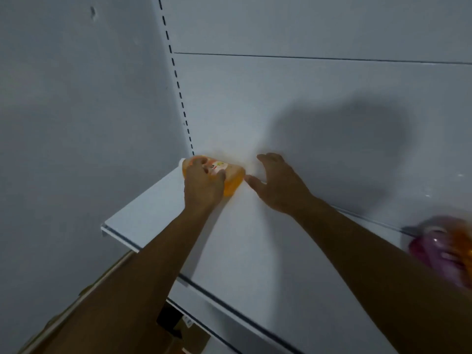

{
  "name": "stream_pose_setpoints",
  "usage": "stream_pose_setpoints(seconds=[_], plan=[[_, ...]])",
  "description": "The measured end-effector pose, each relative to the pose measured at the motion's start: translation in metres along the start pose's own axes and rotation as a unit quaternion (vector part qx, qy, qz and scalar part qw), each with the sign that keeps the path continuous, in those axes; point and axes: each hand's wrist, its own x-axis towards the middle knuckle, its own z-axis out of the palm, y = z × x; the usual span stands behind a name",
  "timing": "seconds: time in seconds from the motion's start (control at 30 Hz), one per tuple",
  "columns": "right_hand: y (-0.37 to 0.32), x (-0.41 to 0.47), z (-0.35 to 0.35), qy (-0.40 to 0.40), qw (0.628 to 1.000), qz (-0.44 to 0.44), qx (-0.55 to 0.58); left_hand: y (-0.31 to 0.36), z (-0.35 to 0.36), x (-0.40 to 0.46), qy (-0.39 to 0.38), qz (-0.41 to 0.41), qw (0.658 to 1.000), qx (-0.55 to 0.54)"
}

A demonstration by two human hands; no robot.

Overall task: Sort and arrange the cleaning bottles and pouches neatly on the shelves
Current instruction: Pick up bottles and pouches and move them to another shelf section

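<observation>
Head view, and it's the only one we get: the left hand [204,180] is right up in the back left corner of the white shelf [158,200], grip curled over the top of an orange bottle [231,183], fingers wrapped across its label. The bottle sits hard by the slotted upright [178,93], against the back panel [306,103], and it looks to be lying with its long axis running left to right along that panel, though the hand covers much of it, so I wouldn't swear whether it stands or lies.

Over to the right hand [277,185]: grip released, fingers spread and relaxed, holding nothing, thumb tip just beside the bottle's right end. So the bottle lies to the left of that hand and directly under the left one. The left is plainly nearer; it owns the bottle, and the right looks ready to steady or square it.

Far right edge of the shelf, well apart from both hands, a blurred pink and orange heap of pouches [444,249] waits; too smeared to count. The sorting looks barely begun.
</observation>
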Motion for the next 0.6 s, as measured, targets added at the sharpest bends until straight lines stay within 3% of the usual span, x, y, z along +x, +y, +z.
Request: stream_pose_setpoints(seconds=[0.3,0.6], plan=[[0.042,-0.109,-0.131,0.066,0.986,0.058,-0.140,0.096,0.065,-0.105,-0.171,0.164,0.971,0.016],[0.097,-0.247,-0.248,0.141,0.956,0.105,-0.235,0.201,0.123,-0.232,-0.283,0.256,0.924,-0.027]])
